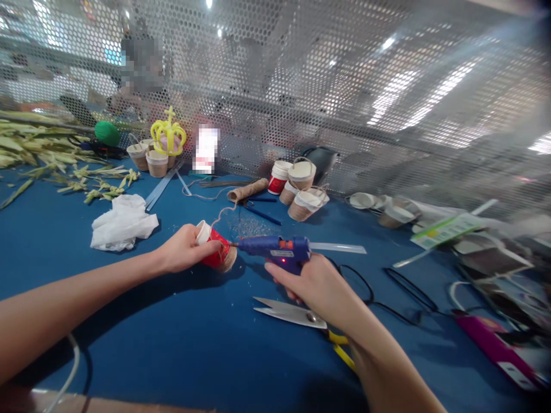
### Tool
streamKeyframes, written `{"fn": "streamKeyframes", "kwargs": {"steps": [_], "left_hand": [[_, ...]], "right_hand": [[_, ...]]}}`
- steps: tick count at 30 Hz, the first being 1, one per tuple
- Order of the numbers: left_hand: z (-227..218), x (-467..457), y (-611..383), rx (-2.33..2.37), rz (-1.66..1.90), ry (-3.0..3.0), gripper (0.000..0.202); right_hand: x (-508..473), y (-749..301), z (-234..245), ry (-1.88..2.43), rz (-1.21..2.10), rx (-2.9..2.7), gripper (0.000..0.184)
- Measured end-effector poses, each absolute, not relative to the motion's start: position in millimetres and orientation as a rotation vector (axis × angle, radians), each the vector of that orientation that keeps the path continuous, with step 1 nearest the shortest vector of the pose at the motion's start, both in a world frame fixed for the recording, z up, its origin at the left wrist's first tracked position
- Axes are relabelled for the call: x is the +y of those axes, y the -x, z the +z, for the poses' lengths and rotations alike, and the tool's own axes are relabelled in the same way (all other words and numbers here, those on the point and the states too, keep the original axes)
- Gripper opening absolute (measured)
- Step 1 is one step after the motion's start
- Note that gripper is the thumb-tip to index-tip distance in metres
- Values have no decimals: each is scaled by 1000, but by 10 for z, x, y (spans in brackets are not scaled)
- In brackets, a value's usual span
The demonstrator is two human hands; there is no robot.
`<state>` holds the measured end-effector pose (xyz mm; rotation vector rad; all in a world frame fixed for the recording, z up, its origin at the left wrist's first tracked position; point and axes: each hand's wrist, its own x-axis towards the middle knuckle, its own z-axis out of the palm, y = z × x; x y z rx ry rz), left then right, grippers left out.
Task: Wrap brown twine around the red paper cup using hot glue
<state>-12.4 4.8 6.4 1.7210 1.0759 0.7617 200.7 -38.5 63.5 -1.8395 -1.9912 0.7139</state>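
Observation:
My left hand [185, 249] is closed round a red paper cup [216, 252], tilted on its side with its white rim toward the upper left. Twine is wound round the cup's base end, and a loose strand runs up to a roll of twine [248, 190]. In my right hand [312, 278] is a blue hot glue gun [275, 246], its small red light lit and a clear glue stick [338, 248] poking out of the back. The gun's nozzle meets the cup's side or sits very near it. Yellow-handled scissors [297, 314] lie open below my right hand.
Several twine-wrapped cups [303, 203] stand at the back. White crumpled tissue [123, 222] lies at left, near dried husks [38, 143] and a yellow crown [169, 135]. The gun's black cable [396, 312] runs right toward a purple power strip [495, 347]. A perforated metal screen [275, 86] closes off the back.

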Motion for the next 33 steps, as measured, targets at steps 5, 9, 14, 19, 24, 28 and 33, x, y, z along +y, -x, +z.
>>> {"fn": "streamKeyframes", "kwargs": {"steps": [5,9,14,19,24,28,33], "left_hand": [[89,14,126,1052,762,-1865,33],[108,-4,129,1029,756,-1920,33],[85,-4,131,1013,775,-1906,32],[86,-23,121,979,842,-1838,34],[96,-56,99,915,872,-1800,34],[106,-78,84,881,876,-1814,33],[109,-98,77,878,856,-1801,32]], "right_hand": [[-312,-2043,566,1846,817,-1953,36],[-292,-2049,543,1820,906,-1926,34],[-218,-2105,502,1687,1008,-1861,29],[-7,-2237,365,1675,863,-1554,23],[199,-2312,199,1871,706,-1608,26],[315,-2341,65,1970,647,-1631,30],[353,-2340,48,2075,412,-1713,32]]}}
